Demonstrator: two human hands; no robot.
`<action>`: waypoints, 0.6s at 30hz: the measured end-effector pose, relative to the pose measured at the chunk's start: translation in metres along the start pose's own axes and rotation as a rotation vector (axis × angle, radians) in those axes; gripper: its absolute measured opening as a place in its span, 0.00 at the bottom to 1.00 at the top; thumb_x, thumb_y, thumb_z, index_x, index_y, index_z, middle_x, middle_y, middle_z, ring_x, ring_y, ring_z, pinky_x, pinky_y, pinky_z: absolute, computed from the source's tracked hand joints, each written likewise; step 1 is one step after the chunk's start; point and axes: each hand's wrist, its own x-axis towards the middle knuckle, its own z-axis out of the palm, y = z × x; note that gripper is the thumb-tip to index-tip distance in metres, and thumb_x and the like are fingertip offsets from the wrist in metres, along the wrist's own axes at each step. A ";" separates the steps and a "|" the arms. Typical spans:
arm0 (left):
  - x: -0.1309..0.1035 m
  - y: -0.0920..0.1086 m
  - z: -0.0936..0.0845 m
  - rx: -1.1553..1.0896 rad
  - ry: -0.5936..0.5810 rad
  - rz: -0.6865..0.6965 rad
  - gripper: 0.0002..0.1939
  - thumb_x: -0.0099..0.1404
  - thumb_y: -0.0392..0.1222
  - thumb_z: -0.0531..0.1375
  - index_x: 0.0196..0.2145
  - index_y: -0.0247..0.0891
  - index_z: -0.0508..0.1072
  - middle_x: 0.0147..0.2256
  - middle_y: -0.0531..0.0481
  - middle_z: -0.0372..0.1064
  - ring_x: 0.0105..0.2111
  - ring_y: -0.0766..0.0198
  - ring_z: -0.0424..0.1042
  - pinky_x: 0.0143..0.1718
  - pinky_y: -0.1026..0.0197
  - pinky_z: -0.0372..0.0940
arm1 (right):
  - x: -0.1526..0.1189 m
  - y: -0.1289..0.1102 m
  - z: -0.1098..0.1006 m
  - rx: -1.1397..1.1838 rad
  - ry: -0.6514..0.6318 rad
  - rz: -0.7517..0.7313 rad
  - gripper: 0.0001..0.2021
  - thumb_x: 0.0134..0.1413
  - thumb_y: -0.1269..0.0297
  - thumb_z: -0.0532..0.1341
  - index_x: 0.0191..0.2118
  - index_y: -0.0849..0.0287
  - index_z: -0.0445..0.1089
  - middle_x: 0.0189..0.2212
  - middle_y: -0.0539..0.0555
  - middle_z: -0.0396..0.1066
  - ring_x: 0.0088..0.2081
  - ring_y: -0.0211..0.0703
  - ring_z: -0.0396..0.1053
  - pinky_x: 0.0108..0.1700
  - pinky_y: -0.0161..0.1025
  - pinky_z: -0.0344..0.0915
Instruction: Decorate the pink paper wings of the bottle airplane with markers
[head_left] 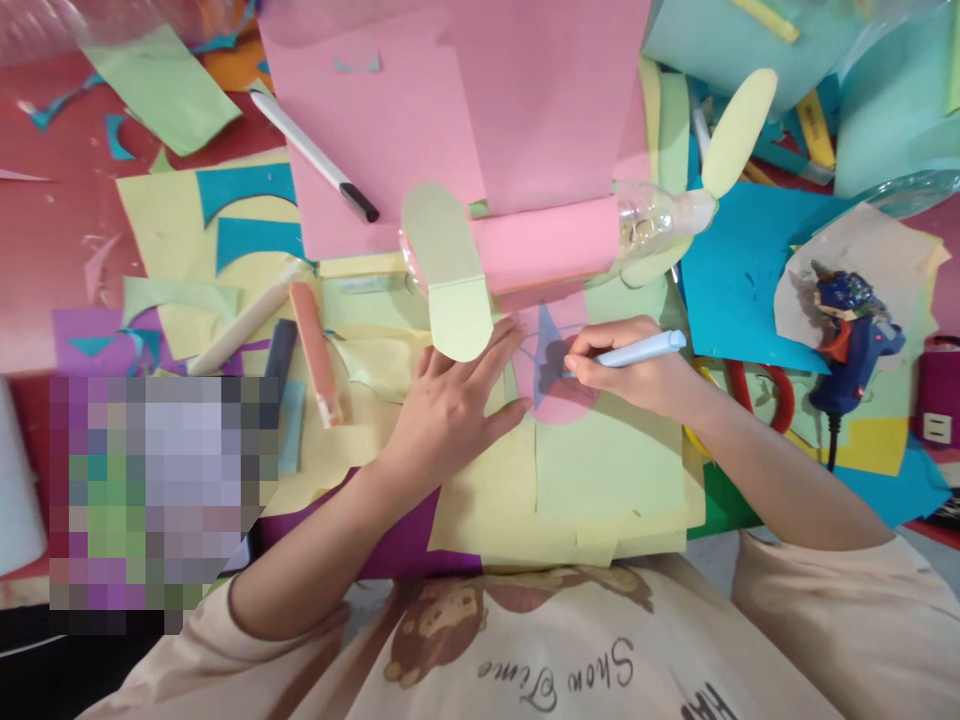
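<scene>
My right hand [626, 365] grips a light blue pen [645, 348], its tip hidden behind the fingers, over a pink paper piece [568, 408]. On that piece is a blue star shape [544, 335], part of it filled in, with the hand's shadow across it. My left hand [465, 400] lies flat with fingers spread, fingertips at the left edge of the pink piece. Just beyond both hands lies a clear plastic bottle [646, 215] wrapped in pink paper, with pale green rounded strips [461, 315] at its base and a yellow-green blade [739, 132] near its neck.
A hot glue gun [855, 350] rests on paper at the right, near red-handled scissors [782, 398]. Left of my hands lie an orange marker [315, 355], a dark marker [280, 355] and paper scraps. A white-and-black pen [315, 155] lies on pink sheets [555, 90] at the back.
</scene>
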 end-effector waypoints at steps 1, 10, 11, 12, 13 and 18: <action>0.000 0.000 0.000 -0.001 0.002 0.002 0.28 0.67 0.45 0.56 0.62 0.39 0.58 0.60 0.40 0.62 0.57 0.45 0.65 0.49 0.48 0.62 | 0.000 0.000 0.000 -0.008 0.000 0.006 0.14 0.56 0.63 0.59 0.22 0.60 0.62 0.19 0.46 0.59 0.23 0.31 0.53 0.25 0.33 0.50; 0.000 0.001 -0.001 0.009 -0.005 -0.009 0.28 0.67 0.46 0.56 0.62 0.40 0.58 0.61 0.40 0.61 0.56 0.45 0.66 0.49 0.49 0.63 | 0.000 -0.002 0.000 -0.004 0.002 0.006 0.13 0.56 0.65 0.59 0.21 0.60 0.61 0.18 0.45 0.58 0.22 0.31 0.51 0.25 0.34 0.48; 0.000 0.000 -0.001 0.010 -0.003 -0.004 0.28 0.67 0.46 0.56 0.62 0.39 0.58 0.61 0.40 0.61 0.56 0.45 0.66 0.49 0.49 0.63 | 0.000 -0.002 0.000 -0.007 0.015 -0.002 0.13 0.56 0.64 0.59 0.22 0.60 0.61 0.18 0.45 0.58 0.22 0.31 0.51 0.25 0.34 0.48; 0.000 0.000 -0.001 0.012 -0.001 0.000 0.28 0.67 0.46 0.56 0.62 0.39 0.58 0.61 0.40 0.61 0.56 0.45 0.66 0.49 0.48 0.63 | 0.000 -0.001 -0.001 -0.009 0.024 -0.009 0.13 0.56 0.64 0.59 0.22 0.60 0.61 0.19 0.45 0.57 0.22 0.31 0.51 0.25 0.34 0.48; 0.000 0.000 0.000 0.015 0.002 0.002 0.28 0.67 0.46 0.56 0.62 0.39 0.58 0.61 0.40 0.61 0.56 0.45 0.66 0.48 0.48 0.63 | 0.000 -0.002 -0.001 -0.011 0.024 -0.011 0.13 0.56 0.64 0.58 0.22 0.60 0.61 0.19 0.45 0.57 0.22 0.31 0.50 0.25 0.34 0.48; -0.001 -0.001 0.000 0.042 0.016 0.019 0.28 0.67 0.46 0.56 0.62 0.37 0.58 0.61 0.41 0.61 0.56 0.44 0.66 0.48 0.48 0.63 | 0.000 -0.003 -0.001 -0.007 0.002 0.008 0.13 0.56 0.65 0.58 0.21 0.60 0.60 0.19 0.45 0.57 0.22 0.31 0.51 0.25 0.34 0.48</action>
